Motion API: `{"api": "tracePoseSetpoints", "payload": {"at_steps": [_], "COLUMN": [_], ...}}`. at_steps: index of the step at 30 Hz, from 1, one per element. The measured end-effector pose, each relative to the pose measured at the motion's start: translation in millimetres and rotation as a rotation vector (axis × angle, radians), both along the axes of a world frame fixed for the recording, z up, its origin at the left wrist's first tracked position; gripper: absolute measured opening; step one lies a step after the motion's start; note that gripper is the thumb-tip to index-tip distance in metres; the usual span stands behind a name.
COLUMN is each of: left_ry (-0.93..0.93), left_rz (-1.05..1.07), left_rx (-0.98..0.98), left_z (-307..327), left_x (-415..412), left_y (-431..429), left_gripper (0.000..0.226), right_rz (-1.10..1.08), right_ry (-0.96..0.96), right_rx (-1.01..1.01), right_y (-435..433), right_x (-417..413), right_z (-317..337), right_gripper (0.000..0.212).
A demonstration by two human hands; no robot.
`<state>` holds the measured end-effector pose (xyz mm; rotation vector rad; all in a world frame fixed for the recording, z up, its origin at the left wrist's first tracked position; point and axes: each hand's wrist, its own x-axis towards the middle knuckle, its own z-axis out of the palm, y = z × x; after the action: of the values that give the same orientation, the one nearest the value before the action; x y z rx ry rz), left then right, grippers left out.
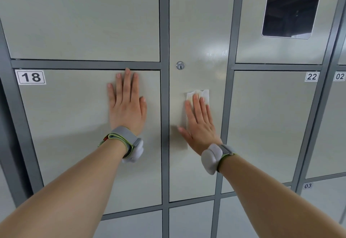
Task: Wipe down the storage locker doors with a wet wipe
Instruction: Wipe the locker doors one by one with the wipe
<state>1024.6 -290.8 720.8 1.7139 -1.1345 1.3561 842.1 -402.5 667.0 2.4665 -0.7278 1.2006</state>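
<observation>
A wall of pale grey locker doors in darker grey frames fills the view. My right hand (199, 125) presses a white wet wipe (203, 93) flat against the tall narrow middle door (198, 31), below its round keyhole (180, 65). The wipe shows above my fingertips and along my palm's left side. My left hand (127, 104) lies flat with straight fingers on the door numbered 18 (56, 125), near its top edge. Both wrists wear grey bands.
The door numbered 22 (271, 125) is to the right, with doors 02 (339, 76) and 03 (308, 185) beyond it. A dark screen panel (292, 5) sits in the upper right door. More doors lie above and below.
</observation>
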Motion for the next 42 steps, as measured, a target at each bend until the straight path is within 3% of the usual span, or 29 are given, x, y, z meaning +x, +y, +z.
{"api": "tracePoseSetpoints", "payload": {"at_steps": [6, 13, 22, 30, 39, 42], "left_ry": [0.084, 0.054, 0.039, 0.026, 0.01, 0.007], "left_rz": [0.018, 0.004, 0.032, 0.047, 0.019, 0.027], "left_rx": [0.01, -0.004, 0.02, -0.01, -0.006, -0.007], "left_z": [-9.2, -20.5, -25.4, -27.3, -28.7, -29.5], "left_x": [-9.8, -7.7, -5.7, -6.1, -5.2, -5.1], "left_y": [-4.0, -7.5, -7.2, -9.7, -7.4, -7.6], "left_gripper": [0.063, 0.062, 0.062, 0.061, 0.061, 0.06], "right_rz": [-0.013, 0.043, -0.018, -0.074, -0.086, -0.117], "right_ry": [0.087, -0.159, 0.1, -0.139, 0.021, -0.036], "right_rx": [-0.05, 0.048, -0.078, 0.019, 0.017, 0.022], "right_y": [-6.8, 1.3, -8.5, 0.6, -3.3, -9.0], "right_x": [-23.1, -2.8, -26.8, -0.7, -18.8, -22.5], "right_z": [-25.5, 22.8, -37.2, -0.3, -44.0, -32.5], "right_gripper": [0.071, 0.077, 0.072, 0.084, 0.083, 0.083]}}
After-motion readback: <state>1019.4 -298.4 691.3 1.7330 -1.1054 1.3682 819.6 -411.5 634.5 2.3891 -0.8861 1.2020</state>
